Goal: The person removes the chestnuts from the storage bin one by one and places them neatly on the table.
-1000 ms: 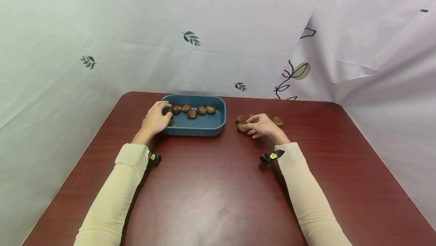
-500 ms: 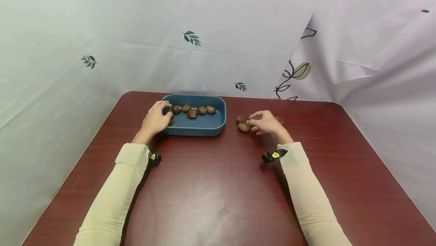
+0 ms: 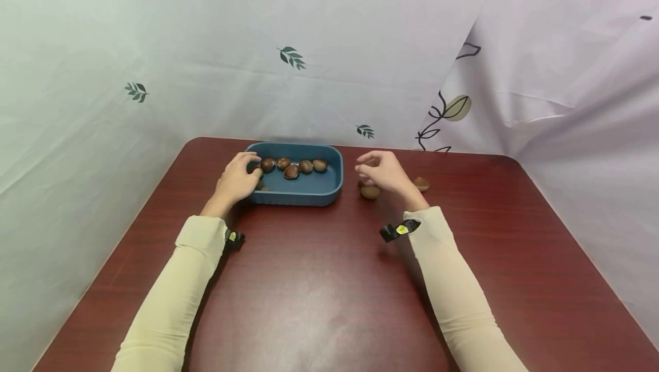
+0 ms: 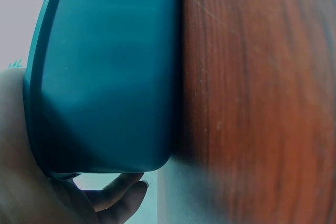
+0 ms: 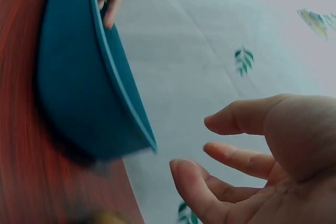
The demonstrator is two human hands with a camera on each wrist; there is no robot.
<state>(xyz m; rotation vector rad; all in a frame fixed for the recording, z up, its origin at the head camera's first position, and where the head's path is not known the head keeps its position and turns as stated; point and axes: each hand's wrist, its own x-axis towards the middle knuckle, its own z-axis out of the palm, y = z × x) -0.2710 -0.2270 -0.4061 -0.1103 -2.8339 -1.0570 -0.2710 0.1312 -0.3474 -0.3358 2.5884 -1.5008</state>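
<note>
The left hand (image 3: 235, 180) is holding the tray (image 3: 298, 198) by its left end: the right wrist view shows its fingers reaching over the rim, and the left wrist view shows curled fingers just past the end wall. The tray stands flat on the table (image 3: 309, 280), near the far edge.

Inside it lie brown nuts (image 3: 291, 172); five of them are well visible in the far half, and others, close to the left thumb, are partly covered by this hand.

The right hand (image 3: 389, 174) is released, with its thumb and fingers bent softly and apart, and nothing sits between them (the right wrist view makes this quite sure). It is above the table, to the right of the tray and apart from it. Below its fingers rests a loose nut (image 3: 369, 192), and a second one behind it is mostly hidden. Another nut (image 3: 421, 183) lies farther right, just beside the right wrist.

As for labels, each wrist camera carries a yellow sticker, left sticker (image 3: 233, 237) and right sticker (image 3: 402, 229), whose marks are too small for reading. The pale cloth (image 3: 206, 28) behind bears printed leaves (image 3: 365, 131).
</note>
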